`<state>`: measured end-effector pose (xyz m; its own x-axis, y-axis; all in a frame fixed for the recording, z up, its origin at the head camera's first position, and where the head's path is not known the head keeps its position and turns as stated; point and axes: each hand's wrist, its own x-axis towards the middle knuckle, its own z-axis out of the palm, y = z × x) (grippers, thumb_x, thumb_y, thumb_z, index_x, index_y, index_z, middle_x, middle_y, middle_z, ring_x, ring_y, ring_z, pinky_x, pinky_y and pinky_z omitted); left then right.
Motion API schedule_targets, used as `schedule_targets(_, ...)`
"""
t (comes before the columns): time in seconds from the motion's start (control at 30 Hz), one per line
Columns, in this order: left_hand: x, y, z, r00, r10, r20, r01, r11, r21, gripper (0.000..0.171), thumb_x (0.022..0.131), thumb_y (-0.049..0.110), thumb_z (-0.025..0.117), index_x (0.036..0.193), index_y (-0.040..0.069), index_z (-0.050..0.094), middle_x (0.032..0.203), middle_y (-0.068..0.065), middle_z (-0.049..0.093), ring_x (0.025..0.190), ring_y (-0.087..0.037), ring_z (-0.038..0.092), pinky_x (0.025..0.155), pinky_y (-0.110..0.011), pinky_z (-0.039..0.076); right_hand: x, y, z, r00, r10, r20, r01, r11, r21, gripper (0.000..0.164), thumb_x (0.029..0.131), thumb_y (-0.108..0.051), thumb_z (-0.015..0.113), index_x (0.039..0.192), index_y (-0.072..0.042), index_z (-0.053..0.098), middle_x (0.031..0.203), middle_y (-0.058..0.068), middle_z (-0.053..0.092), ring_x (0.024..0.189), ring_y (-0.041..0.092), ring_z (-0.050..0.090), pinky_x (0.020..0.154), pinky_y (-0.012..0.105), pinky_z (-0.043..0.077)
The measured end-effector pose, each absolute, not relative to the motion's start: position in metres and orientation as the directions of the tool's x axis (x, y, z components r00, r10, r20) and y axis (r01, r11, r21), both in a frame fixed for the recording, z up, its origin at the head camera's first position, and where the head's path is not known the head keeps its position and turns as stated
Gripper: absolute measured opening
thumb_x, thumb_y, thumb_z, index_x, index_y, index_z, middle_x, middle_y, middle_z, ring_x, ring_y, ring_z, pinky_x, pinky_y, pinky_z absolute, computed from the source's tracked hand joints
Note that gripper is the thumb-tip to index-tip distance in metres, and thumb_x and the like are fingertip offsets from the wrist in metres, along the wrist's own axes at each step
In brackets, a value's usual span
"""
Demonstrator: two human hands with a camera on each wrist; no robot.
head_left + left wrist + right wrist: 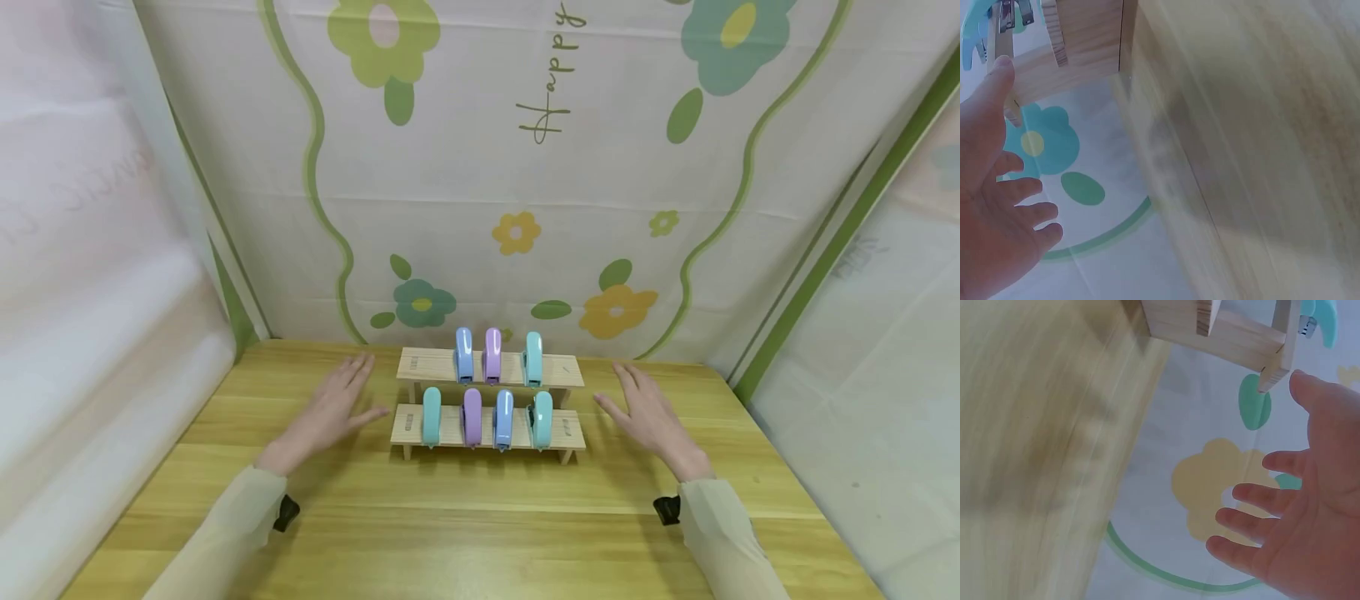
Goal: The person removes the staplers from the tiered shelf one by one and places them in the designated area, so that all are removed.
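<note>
A two-step wooden rack [375, 354] is not where my hands lie; they hover on either side of the wooden stand [564, 427]. On its upper step sit a blue stapler [464, 354], a purple stapler [492, 354] and a teal stapler [533, 358]. Several more line the lower step, among them a teal stapler [431, 415] at the left end and a purple stapler [472, 417]. My left hand [330, 412] spreads its fingers left of the stand, thumb towards it. To the right, my right hand [652, 417] is likewise spread and holds nothing.
The stand rests on a wood-grain table [480, 533] close to its back edge. Behind rises a white cloth [450, 167] printed with flowers. More cloth hangs along the left and right sides. Each wrist carries a black band [286, 512].
</note>
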<state>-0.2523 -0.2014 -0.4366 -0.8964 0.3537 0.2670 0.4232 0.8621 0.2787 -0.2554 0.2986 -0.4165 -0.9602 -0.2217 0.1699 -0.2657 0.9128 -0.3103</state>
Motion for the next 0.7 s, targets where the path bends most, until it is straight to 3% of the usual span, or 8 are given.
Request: schedule_targets(0.7, -0.233, -0.186, -0.45, -0.855, 0.412, 0.316, 0.492, 0.837, 0.239, 0.09, 0.087, 0.047, 0.071, 0.145, -0.012, 0.038, 0.154, -0.029, 0.036, 0.143, -0.047, 0.037, 0.119, -0.062, 0.032, -0.249, 0.272, -0.392, -0.921, -0.257, 0.294, -0.342, 0.893, -0.293, 0.07, 0.102, -0.043, 0.052, 0.15, 0.004, 0.034, 0.143, 0.028, 0.045, 0.132, 0.045, 0.042, 0.109, 0.063, 0.041)
